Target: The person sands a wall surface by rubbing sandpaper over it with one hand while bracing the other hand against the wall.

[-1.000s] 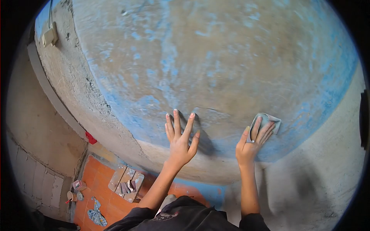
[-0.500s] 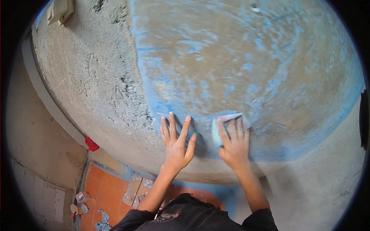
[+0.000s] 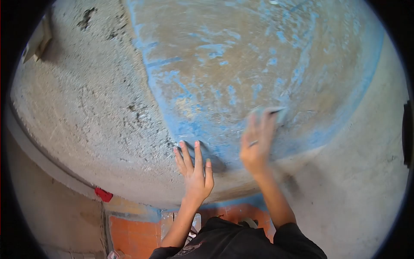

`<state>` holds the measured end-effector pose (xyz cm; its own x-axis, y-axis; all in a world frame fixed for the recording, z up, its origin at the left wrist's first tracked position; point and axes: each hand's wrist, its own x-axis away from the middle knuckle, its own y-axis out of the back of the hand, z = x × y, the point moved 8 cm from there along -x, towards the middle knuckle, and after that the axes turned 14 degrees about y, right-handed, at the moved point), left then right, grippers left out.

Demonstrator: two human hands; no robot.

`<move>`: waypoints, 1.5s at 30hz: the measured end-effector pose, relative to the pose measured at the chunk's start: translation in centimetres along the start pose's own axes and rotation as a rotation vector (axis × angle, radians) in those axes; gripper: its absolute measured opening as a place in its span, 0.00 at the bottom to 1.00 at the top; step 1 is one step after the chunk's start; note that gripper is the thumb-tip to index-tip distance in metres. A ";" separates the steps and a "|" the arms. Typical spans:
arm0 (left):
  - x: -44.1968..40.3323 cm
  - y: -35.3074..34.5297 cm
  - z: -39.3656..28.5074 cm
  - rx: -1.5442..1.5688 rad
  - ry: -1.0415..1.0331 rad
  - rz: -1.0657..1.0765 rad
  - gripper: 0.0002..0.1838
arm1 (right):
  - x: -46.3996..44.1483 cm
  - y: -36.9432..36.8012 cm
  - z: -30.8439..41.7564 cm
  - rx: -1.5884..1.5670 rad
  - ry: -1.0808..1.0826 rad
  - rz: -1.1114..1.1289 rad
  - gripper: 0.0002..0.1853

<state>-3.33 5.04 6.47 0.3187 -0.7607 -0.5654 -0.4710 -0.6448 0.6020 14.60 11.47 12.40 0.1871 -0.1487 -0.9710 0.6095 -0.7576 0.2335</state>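
My left hand (image 3: 195, 176) rests with fingers spread on the wall, at the lower left border of a worn blue-painted patch (image 3: 246, 73). On that same patch my right hand (image 3: 257, 149), blurred by motion and wearing a ring, presses a folded sheet of sandpaper (image 3: 280, 113) against the surface. Only a pale edge of the sheet shows past the fingertips; the rest lies beneath them. Blue paint remains in streaks and along the patch's borders, with brownish-grey surface between.
Rough, pitted grey plaster (image 3: 95, 86) covers the wall to the left. A pale fixture (image 3: 38, 41) juts out at upper left. A red object (image 3: 103, 194) sits at the wall's lower edge. Orange floor tiles (image 3: 134, 233) lie below.
My right hand has moved up the wall with the sandpaper and is now blurred. The camera view has shifted and turned; my left hand stays spread on the wall.
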 end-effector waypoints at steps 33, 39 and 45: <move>-0.5 -12.3 -12.7 -0.010 -0.139 0.059 0.37 | 10.0 5.8 -18.6 -0.035 -0.110 -0.002 0.26; -0.3 -16.5 -18.8 0.038 -0.137 0.073 0.38 | 11.3 6.8 -21.5 -0.017 0.207 0.310 0.26; 0.7 -20.6 -24.2 0.027 -0.104 0.086 0.37 | 8.2 13.4 -34.3 0.107 -0.322 -0.233 0.35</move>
<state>26.51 16.02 7.28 0.1897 -0.8007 -0.5682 -0.5152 -0.5739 0.6366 50.72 21.88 9.34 -0.2078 -0.1437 -0.9675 0.5206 -0.8536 0.0150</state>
